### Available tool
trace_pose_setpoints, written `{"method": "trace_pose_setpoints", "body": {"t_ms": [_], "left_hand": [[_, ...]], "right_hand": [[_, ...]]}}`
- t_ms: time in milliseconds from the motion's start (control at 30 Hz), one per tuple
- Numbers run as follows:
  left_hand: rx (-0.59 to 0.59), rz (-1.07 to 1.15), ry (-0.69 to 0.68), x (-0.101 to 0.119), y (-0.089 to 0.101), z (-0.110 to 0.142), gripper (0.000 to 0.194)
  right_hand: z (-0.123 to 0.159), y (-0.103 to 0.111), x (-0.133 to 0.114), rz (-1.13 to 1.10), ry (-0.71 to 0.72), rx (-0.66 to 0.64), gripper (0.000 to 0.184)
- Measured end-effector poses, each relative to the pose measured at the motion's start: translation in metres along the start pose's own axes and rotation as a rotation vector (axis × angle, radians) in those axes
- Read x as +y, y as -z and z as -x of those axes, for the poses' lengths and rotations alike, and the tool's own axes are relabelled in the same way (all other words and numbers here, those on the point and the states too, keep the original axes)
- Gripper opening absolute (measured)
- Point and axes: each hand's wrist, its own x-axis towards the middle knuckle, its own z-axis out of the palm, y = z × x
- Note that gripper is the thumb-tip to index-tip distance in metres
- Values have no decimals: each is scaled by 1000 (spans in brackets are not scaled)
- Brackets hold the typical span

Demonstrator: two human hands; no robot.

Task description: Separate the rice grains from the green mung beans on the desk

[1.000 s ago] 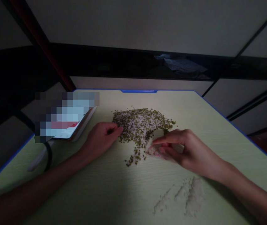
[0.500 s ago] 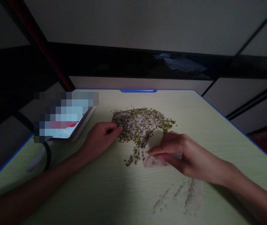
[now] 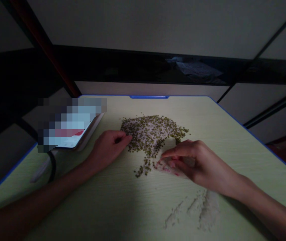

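Observation:
A loose heap of mung beans mixed with white rice grains (image 3: 153,129) lies on the table, with a small tail of beans trailing toward me. My left hand (image 3: 111,144) rests at the heap's left edge, fingers curled and thumb against them; whatever they hold, if anything, is hidden. Just right of the bean tail, my right hand (image 3: 190,159) has thumb and forefinger closed on a clear plastic piece with red marks (image 3: 169,169). The hand covers much of this piece, so its full shape is hidden. Nearer me lies a separate patch of white rice (image 3: 205,212).
A lit phone or tablet (image 3: 73,135), partly pixelated, leans on a stand at the left. A dark cable (image 3: 53,165) curves beneath it. The pale table (image 3: 102,207) has a blue rim and a blue handle (image 3: 149,97) at its far edge; panels rise behind.
The clear plastic piece has tilted in my right hand, whose fingertips have shifted slightly. My left hand stays at the heap's edge, and the heap looks much the same.

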Motion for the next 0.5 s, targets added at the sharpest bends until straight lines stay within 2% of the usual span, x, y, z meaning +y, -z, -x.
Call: {"method": "trace_pose_setpoints", "body": {"t_ms": [200, 500], "left_hand": [[4, 6, 12, 1, 0, 1, 36], [7, 8, 8, -1, -1, 0, 35]], "right_hand": [[0, 2, 2, 23, -73, -1, 31], [0, -1, 3, 29, -82, 23, 29]]}}
